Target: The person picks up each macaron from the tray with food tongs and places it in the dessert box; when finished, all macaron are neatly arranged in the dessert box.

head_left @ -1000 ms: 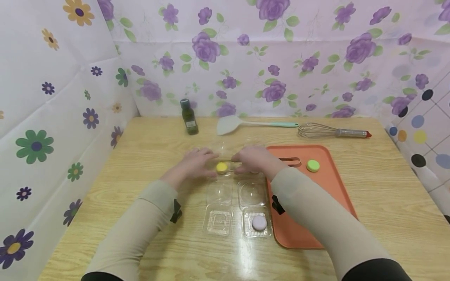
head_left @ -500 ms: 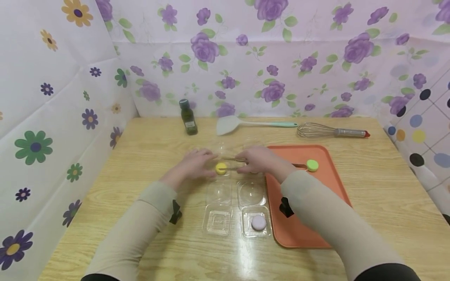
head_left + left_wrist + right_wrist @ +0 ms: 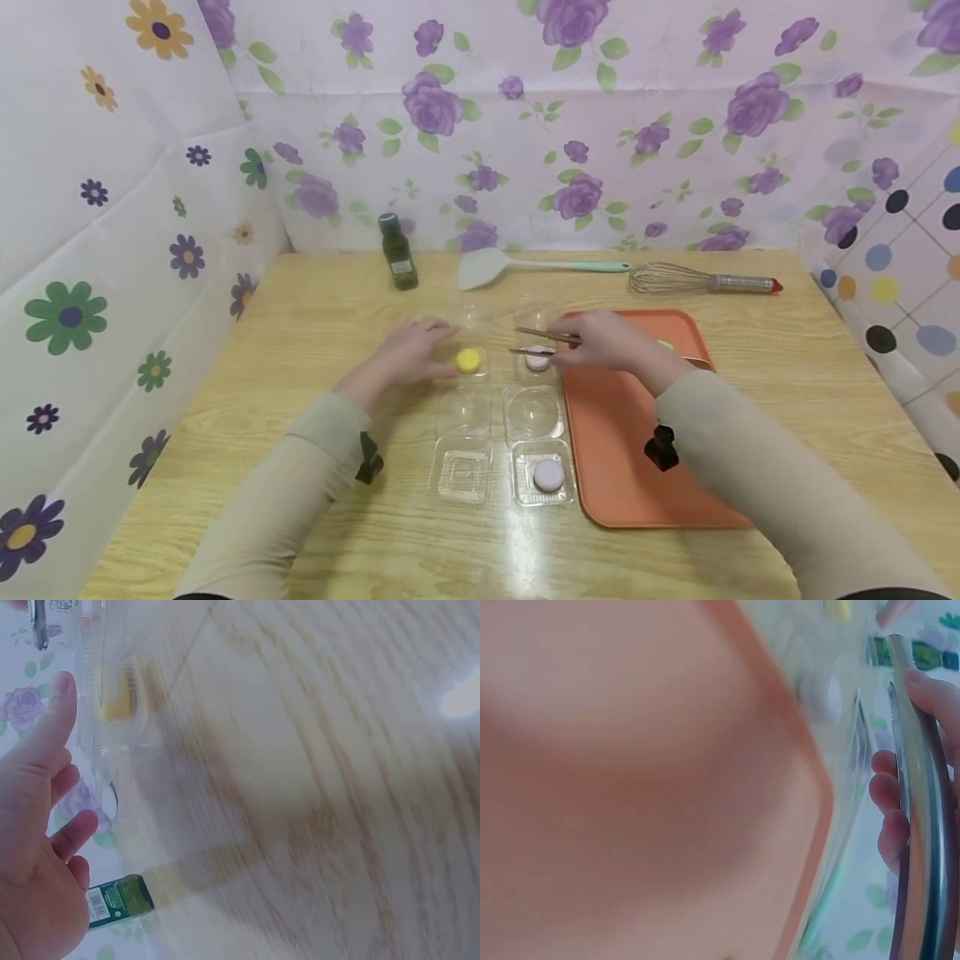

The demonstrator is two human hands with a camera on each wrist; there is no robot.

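Metal tongs (image 3: 551, 335) are held in my right hand (image 3: 603, 340), with their toothed tips apart and nothing seen between them. They hover over a pale pink macaron (image 3: 537, 360) in a clear plastic box, at the tray's left edge. My left hand (image 3: 405, 352) is held just left of a yellow macaron (image 3: 468, 361), which sits in another clear box. In the left wrist view its fingers are partly spread and hold nothing. A lilac macaron (image 3: 548, 476) lies in the near right clear box (image 3: 521, 492). Beside it, the near left box (image 3: 461, 473) has its lid folded back.
An orange tray (image 3: 622, 467) lies to the right; a green macaron (image 3: 665, 343) on it is mostly hidden by my right hand. Along the back are a dark green bottle (image 3: 398, 254), a white spatula (image 3: 483, 267) and a whisk (image 3: 675, 278). Floral sheets cover the walls.
My right hand has moved right with the tongs, from over the yellow macaron to over the tray's left edge, uncovering the pale pink macaron. The left hand has barely moved.
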